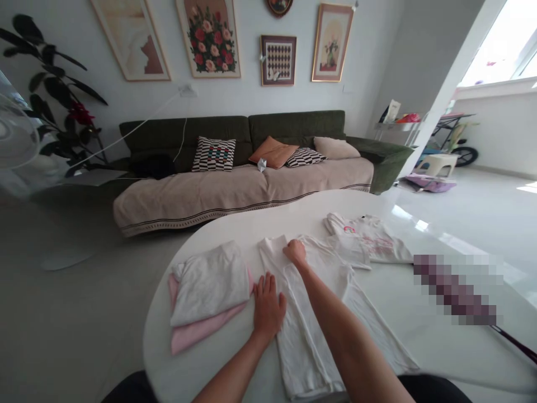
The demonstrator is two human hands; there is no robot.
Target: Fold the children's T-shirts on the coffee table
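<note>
A white short-sleeved shirt (pixel 300 347) lies spread on the white round-edged table (pixel 423 330), its left side folded inward in a long strip. Near its upper end, my right hand (pixel 295 252) is closed in a fist on the cloth; the fingertips are hidden. My left hand (pixel 268 307) lies flat with fingers stretched out along the shirt's left edge. To the left of that hand is a folded pale grey-white garment (pixel 212 285) on top of a folded pink one (pixel 199 331). Another white T-shirt (pixel 377 238) with a pink print lies beyond the shirt on the right.
A pixelated dark purple object (pixel 455 288) with a thin dark handle is at the table's right. Behind the table stands a green sofa (pixel 302 123) with a beige cover and cushions. A white stool (pixel 438 165) and a blurred white fan (pixel 17 131) stand farther off.
</note>
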